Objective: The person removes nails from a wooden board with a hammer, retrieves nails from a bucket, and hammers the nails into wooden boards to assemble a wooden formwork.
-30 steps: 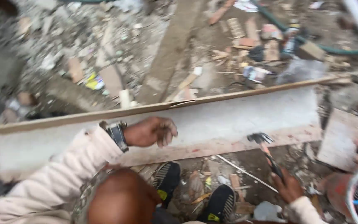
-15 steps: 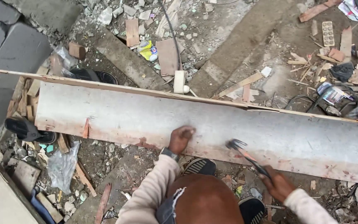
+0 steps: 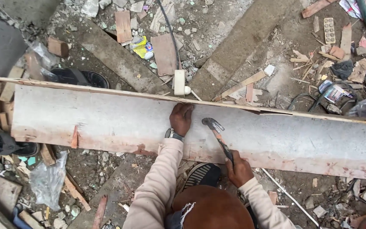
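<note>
The right hand (image 3: pixel 239 168) was closed around the grip of a claw hammer (image 3: pixel 217 136), low in the head view at about the 5 o'clock position. From that fist the handle ran up and to the left, toward 11 o'clock, so the metal head hung over the pale face of the long board (image 3: pixel 106 121), with the claw pointing left. Whether the head touched the wood or hovered just above it could not be told.

The left hand (image 3: pixel 181 118) lay just beside the hammer head, at its 9 o'clock, fingers curled and pressed down at the board's far edge, where a thin wooden strip (image 3: pixel 85 88) ran along it. Anything pinched between those fingertips was too small to make out. A wristwatch (image 3: pixel 173 135) sat on that wrist.

The board's long axis ran from 9 o'clock to 3 o'clock, dipping slightly to the right, so the hammer handle crossed it at a steep angle. The left hand was the nearer of the two to the far edge; the right stayed off the near edge, above a striped shoe (image 3: pixel 202 174). Rubble and wood scraps lay all around.
</note>
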